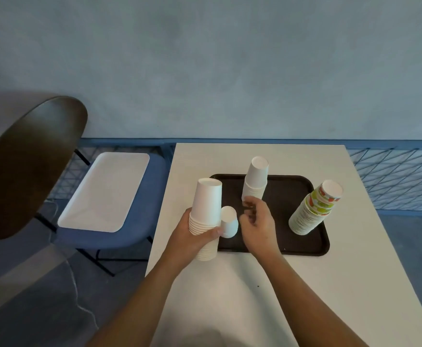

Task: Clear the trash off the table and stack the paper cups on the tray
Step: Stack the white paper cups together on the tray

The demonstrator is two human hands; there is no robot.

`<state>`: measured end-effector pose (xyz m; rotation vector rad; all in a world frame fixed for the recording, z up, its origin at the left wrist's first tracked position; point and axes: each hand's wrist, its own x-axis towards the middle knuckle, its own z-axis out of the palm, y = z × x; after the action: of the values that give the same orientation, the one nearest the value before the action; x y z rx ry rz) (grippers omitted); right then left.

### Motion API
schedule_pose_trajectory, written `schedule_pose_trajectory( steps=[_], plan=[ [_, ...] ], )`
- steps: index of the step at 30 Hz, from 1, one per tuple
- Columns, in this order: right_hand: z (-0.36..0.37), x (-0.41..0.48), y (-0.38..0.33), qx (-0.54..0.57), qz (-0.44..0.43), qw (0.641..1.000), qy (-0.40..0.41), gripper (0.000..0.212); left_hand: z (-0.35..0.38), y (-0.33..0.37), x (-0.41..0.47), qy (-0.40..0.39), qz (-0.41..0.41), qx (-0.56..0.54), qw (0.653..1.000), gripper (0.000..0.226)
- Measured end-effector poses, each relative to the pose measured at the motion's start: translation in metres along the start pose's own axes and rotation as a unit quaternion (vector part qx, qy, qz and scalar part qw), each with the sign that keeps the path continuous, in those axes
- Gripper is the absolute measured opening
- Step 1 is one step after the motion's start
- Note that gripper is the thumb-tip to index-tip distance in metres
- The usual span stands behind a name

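A dark tray (287,189) lies on the white table (230,296). My left hand (192,236) grips a tall stack of upside-down white paper cups (207,204) at the tray's left edge. Just right of that stack, a single small white cup (228,221) stands upside down on the tray. My right hand (258,222) hovers over the tray beside this cup, fingers loosely curled and holding nothing. Behind it a second white cup stack (255,177) stands on the tray. A leaning stack topped by fruit-patterned cups (313,209) occupies the tray's right side.
A blue chair (140,229) at the table's left carries a white tray (105,191). A dark rounded chair back (27,166) rises at far left. Blue wire fencing (395,176) runs behind the table, under a grey wall.
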<state>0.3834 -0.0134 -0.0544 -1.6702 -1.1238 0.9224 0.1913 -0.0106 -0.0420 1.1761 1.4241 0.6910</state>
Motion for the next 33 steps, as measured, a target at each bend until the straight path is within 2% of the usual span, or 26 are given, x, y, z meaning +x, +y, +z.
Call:
schedule_pose_trajectory(
  steps=[2,4,7,11,16,22,28,33],
  plan=[
    [-0.003,-0.004,-0.027,0.038,-0.023,0.999,-0.022,0.04,0.0,0.001,0.0,-0.012,0.01,-0.007,1.0,0.075],
    [-0.004,-0.004,-0.048,0.048,-0.039,0.994,-0.093,0.034,-0.002,0.002,-0.001,-0.026,0.015,-0.009,1.0,0.075],
    [0.0,-0.001,-0.067,-0.029,-0.038,0.982,-0.183,0.04,-0.004,0.005,-0.004,-0.039,0.024,0.001,0.999,0.069],
    [0.006,-0.004,-0.075,-0.077,-0.05,0.983,-0.16,0.052,-0.008,0.008,-0.008,-0.059,0.029,0.014,0.998,0.075],
    [0.001,-0.007,-0.079,-0.086,-0.056,0.977,-0.187,0.052,-0.016,0.01,-0.018,-0.062,0.038,0.042,0.996,0.053],
    [0.004,-0.015,-0.079,-0.078,-0.063,0.986,-0.136,0.049,-0.015,0.008,-0.017,-0.027,0.038,0.077,0.996,0.06],
    [0.0,-0.013,-0.081,-0.063,-0.059,0.988,-0.129,0.048,-0.017,0.011,-0.017,-0.044,0.048,0.079,0.995,0.058],
    [-0.003,-0.008,-0.083,-0.034,-0.054,0.992,-0.109,0.044,-0.016,0.01,-0.014,-0.045,0.041,0.073,0.995,0.072]
  ],
)
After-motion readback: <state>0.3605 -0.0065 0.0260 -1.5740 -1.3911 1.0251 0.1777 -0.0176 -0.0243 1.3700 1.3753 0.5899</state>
